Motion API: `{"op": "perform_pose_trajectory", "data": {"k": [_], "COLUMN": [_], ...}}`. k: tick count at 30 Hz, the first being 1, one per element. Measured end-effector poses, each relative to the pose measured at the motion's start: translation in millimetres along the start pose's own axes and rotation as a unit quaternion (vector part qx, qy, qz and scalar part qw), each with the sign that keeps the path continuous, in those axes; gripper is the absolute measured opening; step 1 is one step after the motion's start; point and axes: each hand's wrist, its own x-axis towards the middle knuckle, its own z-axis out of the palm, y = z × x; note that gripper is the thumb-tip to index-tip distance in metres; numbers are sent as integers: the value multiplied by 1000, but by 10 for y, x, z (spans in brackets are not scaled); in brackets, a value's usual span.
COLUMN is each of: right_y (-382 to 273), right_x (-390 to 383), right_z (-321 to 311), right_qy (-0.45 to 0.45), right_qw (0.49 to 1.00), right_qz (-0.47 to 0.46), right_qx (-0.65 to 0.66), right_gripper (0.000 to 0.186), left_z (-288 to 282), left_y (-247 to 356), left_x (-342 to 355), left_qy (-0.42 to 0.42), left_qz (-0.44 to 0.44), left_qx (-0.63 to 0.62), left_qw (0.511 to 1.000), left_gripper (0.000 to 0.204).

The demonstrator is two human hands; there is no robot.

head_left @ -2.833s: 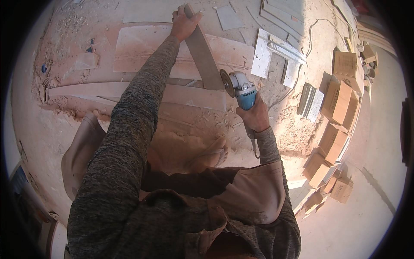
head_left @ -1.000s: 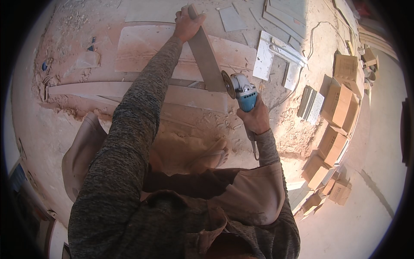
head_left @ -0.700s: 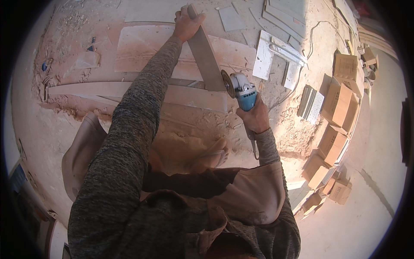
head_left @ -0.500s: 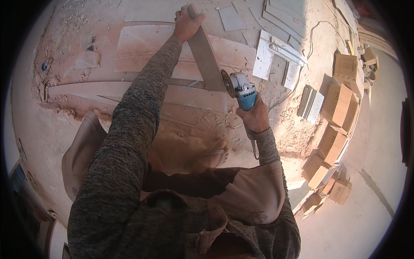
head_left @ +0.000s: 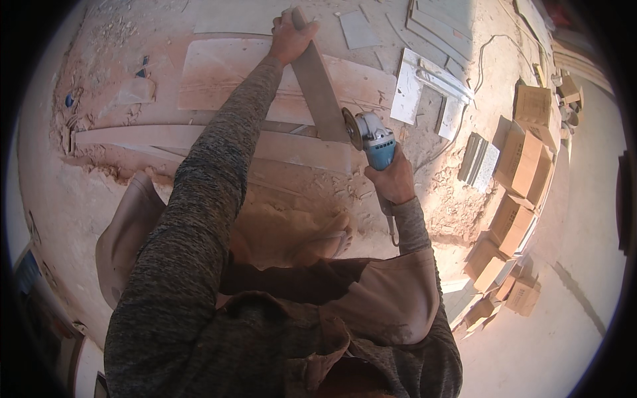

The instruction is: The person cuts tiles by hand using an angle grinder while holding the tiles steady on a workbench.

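Observation:
A long, narrow grey-brown tile strip [head_left: 317, 94] slants over the dusty boards, its near end by the grinder. My left hand [head_left: 292, 40] grips its far end, the thumb over one edge. In my right hand [head_left: 396, 178] is a teal and silver angle grinder [head_left: 378, 147], held by its body. The grinder's disc [head_left: 352, 129] stands on edge at the strip's near right edge; whether it touches cannot be told. A cord hangs from the grinder's rear beside my right forearm.
Under the strip lie a wide dusty slab [head_left: 225, 73] and a long thin board [head_left: 285, 149]. White offcuts [head_left: 406, 93] are to the right, near a loose cable [head_left: 483, 60]. Open cardboard boxes [head_left: 522, 159] line the right side. My bare foot [head_left: 325, 242] is close below the boards.
Almost nothing differs. My left hand, the strip and the surroundings sit very slightly shifted in the picture; both hands keep their hold.

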Motion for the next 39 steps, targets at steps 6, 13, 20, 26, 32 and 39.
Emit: {"op": "perform_pose_trajectory", "data": {"k": [6, 13, 20, 26, 32, 39], "right_y": [-47, -63, -77, -86, -89, -101], "right_x": [-44, -39, -36, -18, -2, 6], "right_z": [-43, -47, -32, -34, -26, -27], "right_qy": [0, 1, 10, 6, 6, 6], "right_qw": [1000, 1000, 1000, 1000, 1000, 1000], "right_qz": [0, 1, -9, -4, -2, -2], "right_qx": [-1, -15, -15, -17, -18, -11], "right_gripper": [60, 59, 59, 59, 59, 60], "left_z": [2, 16, 22, 19, 8, 11], "left_y": [-40, -81, -84, -57, -38, -49], "left_x": [8, 37, 38, 28, 16, 20], "left_qy": [-3, 3, 3, -2, -2, 3], "left_qz": [3, 10, 11, 3, -2, 3], "left_qx": [0, 10, 16, 5, 10, 10], "left_qw": [1000, 1000, 1000, 1000, 1000, 1000], "left_gripper": [98, 97, 98, 99, 99, 99]}}
